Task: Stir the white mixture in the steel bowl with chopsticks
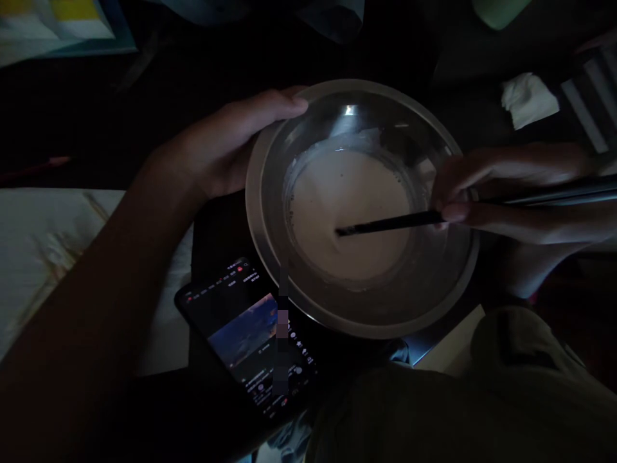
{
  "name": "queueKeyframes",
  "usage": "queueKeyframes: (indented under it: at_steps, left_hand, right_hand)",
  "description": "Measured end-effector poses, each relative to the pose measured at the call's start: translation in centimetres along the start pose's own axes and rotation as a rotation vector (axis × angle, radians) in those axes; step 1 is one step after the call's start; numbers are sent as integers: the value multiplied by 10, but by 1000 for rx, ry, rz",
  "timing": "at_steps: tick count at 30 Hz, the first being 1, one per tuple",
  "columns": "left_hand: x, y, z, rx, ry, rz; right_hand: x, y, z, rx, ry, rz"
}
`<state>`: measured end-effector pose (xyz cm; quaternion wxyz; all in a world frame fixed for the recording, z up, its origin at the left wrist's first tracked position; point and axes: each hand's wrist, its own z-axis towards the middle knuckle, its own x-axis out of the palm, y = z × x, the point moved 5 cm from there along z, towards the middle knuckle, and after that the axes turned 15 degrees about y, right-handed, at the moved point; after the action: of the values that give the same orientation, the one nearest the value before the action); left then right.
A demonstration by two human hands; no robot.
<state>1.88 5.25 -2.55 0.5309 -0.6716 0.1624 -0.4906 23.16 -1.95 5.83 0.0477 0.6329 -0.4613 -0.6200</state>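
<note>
A metal bowl (pixel 263 225) holds a pale, creamy liquid (pixel 351 199) with small bubbles round its edge. My left hand (pixel 250 125) grips the bowl at its upper left, thumb on the rim and the other fingers mostly hidden beneath. Over the right side of the bowl, my right hand (pixel 482 193) is closed round dark chopsticks (pixel 395 223). Their tips dip into the liquid near its middle, and the other ends run out past the right edge of the view.
A lit phone (pixel 245 360) lies just below and left of the bowl. White paper (pixel 159 341) with thin straw-like pieces on it is at the left. A crumpled tissue (pixel 530 101) lies at the upper right. The scene is dark.
</note>
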Motion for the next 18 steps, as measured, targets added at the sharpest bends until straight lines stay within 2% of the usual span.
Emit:
queueKeyframes:
  at_steps: [1,4,6,10,13,14,15,18]
  left_hand:
    - [0,0,0,1,-2,-11]
    - [1,1,1,4,-8,-25]
    - [2,1,2,14,11,-8]
    - [4,-1,2,20,37,27]
    - [3,-1,1,5,45,39]
    - [1,0,1,0,32,33]
    - [0,0,1,-4,14,23]
    - [-1,2,1,-1,-13,3]
  right_hand:
    - [2,0,4,15,-64,-21]
    - [1,-3,6,182,-253,-86]
    - [-6,-4,-1,235,-268,-94]
    - [-20,-8,-18,170,-51,-56]
    - [-11,-6,-12,19,130,-35]
    - [-6,-3,-7,-50,147,-41]
    - [-2,-1,-2,-61,104,-51]
    - [1,-1,8,95,-156,-91]
